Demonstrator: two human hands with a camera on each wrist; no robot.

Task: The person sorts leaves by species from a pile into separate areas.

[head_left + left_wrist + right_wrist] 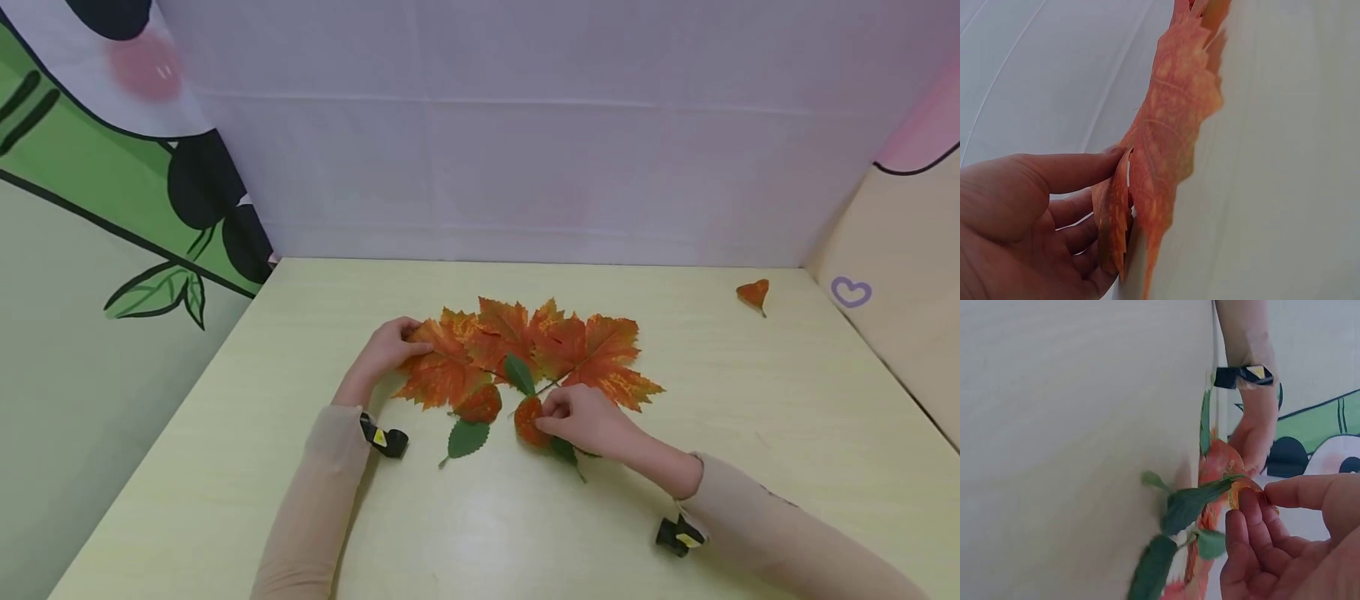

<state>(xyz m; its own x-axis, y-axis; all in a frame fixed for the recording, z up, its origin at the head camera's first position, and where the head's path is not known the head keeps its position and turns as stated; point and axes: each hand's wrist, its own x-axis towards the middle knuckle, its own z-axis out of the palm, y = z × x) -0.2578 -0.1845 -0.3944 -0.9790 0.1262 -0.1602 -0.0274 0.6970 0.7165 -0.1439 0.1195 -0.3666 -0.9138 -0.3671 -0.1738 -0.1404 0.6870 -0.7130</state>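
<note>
Large orange leaves (506, 329) overlap in a fan mid-bench (787, 400), toward the far edge; fan judged mostly laid out. Left hand (388, 343): thumb and fingers pinching the fan's leftmost leaf (442, 371). Right hand (588, 417): pinching a small orange leaf (528, 423) on the fan's near-edge side. A matching small leaf (480, 404) lies to its left, apparently placed, above a toothed green leaf (468, 437). Outstanding, as judged: release and final adjustment of both held leaves. One loose leaf (752, 293) lies near the far right corner, apparently unused; its role unclear.
</note>
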